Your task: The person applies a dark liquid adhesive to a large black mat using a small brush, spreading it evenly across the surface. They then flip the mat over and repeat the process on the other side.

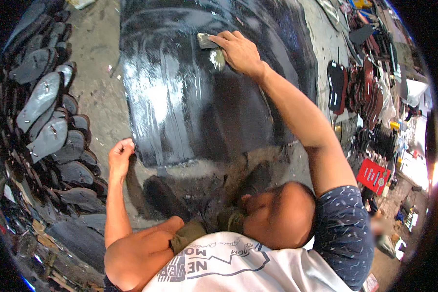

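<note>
A large black sheet (219, 107), shiny with wet streaks, lies spread on the floor in front of me. My right hand (241, 52) reaches over its upper middle, fingers closed round a flat scraper (207, 42) whose blade touches the surface. Just below that blade sits a pale, glossy blob of what looks like glue (217, 60). At the sheet's near left edge, my left hand (121, 153) is closed in a pinch, its fingertips at the border. The exact grip there is partly hidden by the fingers.
Stacked sandal soles (48, 134) crowd the left side. More dark and reddish soles (370, 92) stand at the right, near a red box (374, 176). Grey concrete floor (97, 92) borders the sheet. My knees are bent close to its near edge.
</note>
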`<state>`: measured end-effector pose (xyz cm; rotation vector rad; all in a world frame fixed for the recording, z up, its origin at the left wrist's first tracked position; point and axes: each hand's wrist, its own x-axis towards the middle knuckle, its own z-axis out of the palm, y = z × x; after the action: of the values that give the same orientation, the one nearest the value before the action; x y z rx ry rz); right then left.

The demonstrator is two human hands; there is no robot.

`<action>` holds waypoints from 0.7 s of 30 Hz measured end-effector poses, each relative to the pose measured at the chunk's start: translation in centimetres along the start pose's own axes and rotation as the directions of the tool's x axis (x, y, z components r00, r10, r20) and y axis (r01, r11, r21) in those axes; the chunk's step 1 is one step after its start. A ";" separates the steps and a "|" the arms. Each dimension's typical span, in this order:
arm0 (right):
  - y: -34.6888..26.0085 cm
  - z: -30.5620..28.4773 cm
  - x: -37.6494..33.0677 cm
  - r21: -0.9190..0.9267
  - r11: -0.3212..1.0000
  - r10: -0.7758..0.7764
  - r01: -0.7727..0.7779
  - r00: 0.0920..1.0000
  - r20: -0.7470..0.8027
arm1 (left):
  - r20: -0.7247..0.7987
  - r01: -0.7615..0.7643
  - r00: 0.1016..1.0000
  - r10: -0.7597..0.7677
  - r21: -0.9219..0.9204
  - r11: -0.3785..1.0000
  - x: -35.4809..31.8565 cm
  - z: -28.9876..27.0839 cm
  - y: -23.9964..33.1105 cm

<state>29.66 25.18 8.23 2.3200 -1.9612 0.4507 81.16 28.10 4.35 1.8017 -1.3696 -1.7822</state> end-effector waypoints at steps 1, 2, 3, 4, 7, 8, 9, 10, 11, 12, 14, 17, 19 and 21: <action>-1.4 0.3 -1.3 0.039 0.999 -0.031 0.030 0.999 0.042 | -0.011 0.023 1.000 -0.023 0.013 1.000 -0.5 -0.6 0.1; -2.3 0.0 -3.0 0.065 0.996 -0.060 0.055 0.995 0.078 | -0.018 0.034 0.999 -0.034 0.033 0.999 -0.7 -0.7 0.7; -3.3 -0.4 -4.9 0.094 0.992 -0.089 0.079 0.990 0.112 | -0.025 0.046 0.999 -0.045 0.054 0.997 -0.9 -0.6 1.0; -4.4 -0.5 -7.2 0.151 0.986 -0.093 0.066 0.979 0.179 | -0.022 0.042 0.999 -0.041 0.068 0.997 -1.0 -1.3 0.8; -8.6 -4.0 -15.5 0.208 0.978 -0.092 0.003 0.903 0.419 | -0.029 0.048 0.998 -0.047 0.060 0.997 -0.6 0.0 1.2; -10.9 -5.6 -17.6 0.182 0.983 -0.082 -0.023 0.833 0.547 | -0.031 0.040 0.999 -0.038 0.061 0.997 -0.5 0.0 1.3; -12.1 -5.7 -20.6 0.213 0.977 -0.107 0.004 0.873 0.477 | -0.023 0.024 0.999 -0.023 0.055 0.998 -0.2 0.3 1.5; -13.3 -6.3 -22.3 0.235 0.971 -0.085 -0.034 0.875 0.476 | -0.025 0.020 1.000 -0.019 0.063 0.998 -0.1 0.3 1.5; -14.3 -6.7 -23.5 0.261 0.963 -0.067 -0.068 0.877 0.475 | -0.021 0.017 1.000 -0.015 0.065 0.998 -0.2 0.2 1.5; -14.9 -6.8 -24.3 0.241 0.969 -0.066 -0.052 0.887 0.458 | -0.017 0.012 1.000 -0.011 0.068 0.998 -0.2 0.0 1.6; -15.9 -6.4 -25.2 0.204 0.979 -0.067 -0.019 0.912 0.406 | -0.029 0.006 1.000 -0.003 0.082 0.997 -0.3 -0.5 1.5; -15.8 -7.0 -25.1 0.282 0.956 -0.052 -0.085 0.894 0.445 | -0.042 0.015 0.999 -0.012 0.074 0.997 0.0 -0.5 1.2; -14.3 -8.8 -23.7 0.543 0.758 0.045 -0.361 0.859 0.509 | 0.002 -0.022 1.000 0.022 0.159 0.987 1.1 -0.6 0.2; -12.3 -11.0 -20.5 0.759 0.510 0.135 -0.405 0.909 0.394 | -0.018 -0.039 0.999 0.042 0.137 0.990 0.4 -0.4 0.6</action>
<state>36.79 49.65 14.96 2.6328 -2.7134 1.4522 81.18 27.35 4.64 1.8401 -1.5431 -1.6816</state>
